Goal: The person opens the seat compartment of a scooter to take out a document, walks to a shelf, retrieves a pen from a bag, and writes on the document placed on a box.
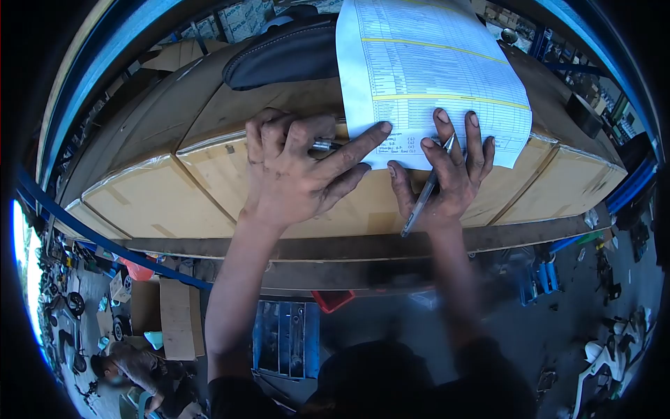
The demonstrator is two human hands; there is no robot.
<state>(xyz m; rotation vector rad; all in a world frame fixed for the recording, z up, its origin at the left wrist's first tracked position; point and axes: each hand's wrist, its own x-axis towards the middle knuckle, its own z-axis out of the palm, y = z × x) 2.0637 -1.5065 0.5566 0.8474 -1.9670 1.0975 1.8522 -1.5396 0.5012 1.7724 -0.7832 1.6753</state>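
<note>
A printed sheet [447, 70] with yellow-marked rows and handwriting near its lower edge lies over the cardboard boxes [244, 188]. My left hand [300, 164] presses its index fingertip on the sheet's lower left corner, its other fingers curled around a small silvery object, perhaps a pen cap, mostly hidden. My right hand [447, 174] holds a clear pen [421, 202] between its fingers, tip pointing up, with the fingertips on the sheet.
A black padded item [286, 56] lies behind my left hand, and a tape roll [583, 115] sits at the right. Blue rack bars frame the boxes. Below left are an open carton [181, 318] and a crouching person [143, 373].
</note>
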